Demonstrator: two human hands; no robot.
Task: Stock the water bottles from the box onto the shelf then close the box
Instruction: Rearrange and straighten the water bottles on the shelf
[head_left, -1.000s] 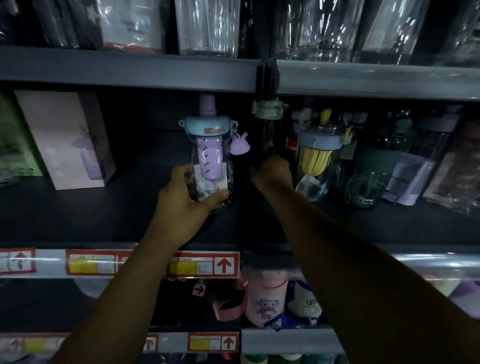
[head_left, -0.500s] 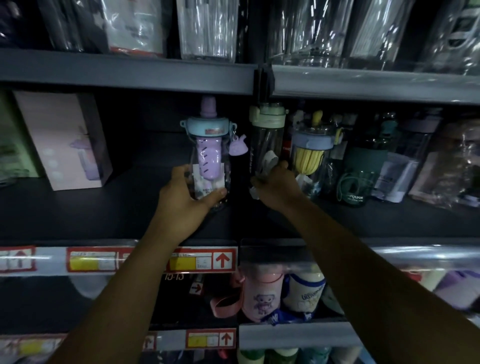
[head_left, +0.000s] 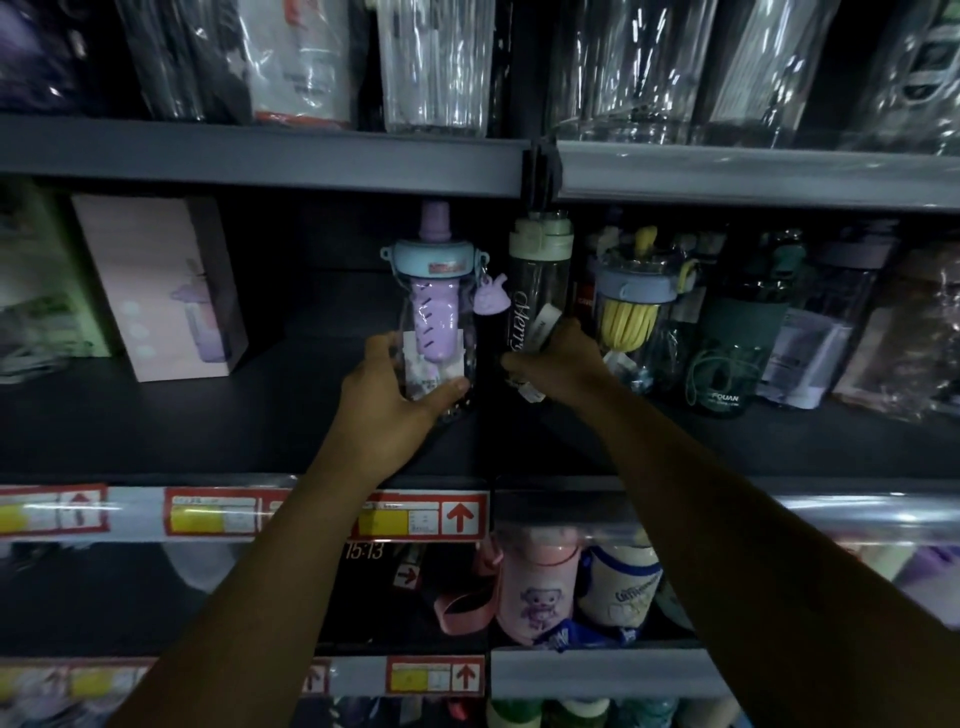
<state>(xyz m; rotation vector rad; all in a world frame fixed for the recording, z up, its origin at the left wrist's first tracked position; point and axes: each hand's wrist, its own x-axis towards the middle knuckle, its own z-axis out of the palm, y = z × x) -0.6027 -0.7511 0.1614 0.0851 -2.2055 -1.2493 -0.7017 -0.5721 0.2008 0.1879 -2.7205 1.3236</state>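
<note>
Two bottles held upright at dark middle shelf (head_left: 208, 415), hands apart. Left hand (head_left: 387, 400) wrapped round base of clear bottle with blue lid and purple core (head_left: 434, 291), unchanged from a second ago. Right hand (head_left: 558, 364) clamped low on tall bottle with pale green cap (head_left: 535, 280), then mostly lost in shadow by the divider post, now showing white script lettering. Just right, yellow-strapped bottle (head_left: 631, 312) and dark green bottle (head_left: 727, 353); well left, pink box (head_left: 156, 286). Above, plastic-wrapped clear tumblers (head_left: 436, 67). Below, red-arrow price labels (head_left: 421, 517) along shelf edge, pink bear-print bottle (head_left: 537, 582) beneath. Dimly lit store shelving.
</note>
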